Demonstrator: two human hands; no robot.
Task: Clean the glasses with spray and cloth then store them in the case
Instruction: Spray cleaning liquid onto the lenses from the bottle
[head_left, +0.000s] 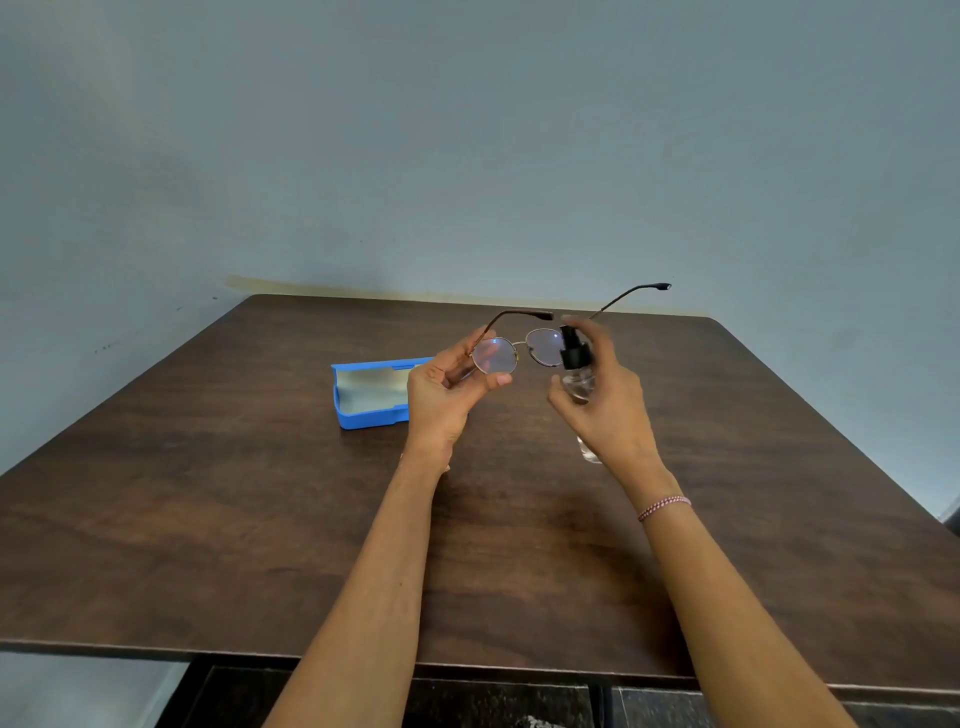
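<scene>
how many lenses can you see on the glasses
2. One lens is by the left hand, which pinches the glasses; the other lens is partly behind the spray bottle in the right hand.

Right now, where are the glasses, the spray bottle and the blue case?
glasses (494, 355): head view, on a lens.
spray bottle (573, 355): head view, on the black pump.
blue case (366, 419): head view, on its front wall.

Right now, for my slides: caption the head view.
Left hand holds glasses, right hand aims spray bottle at them; blue case open.
</scene>
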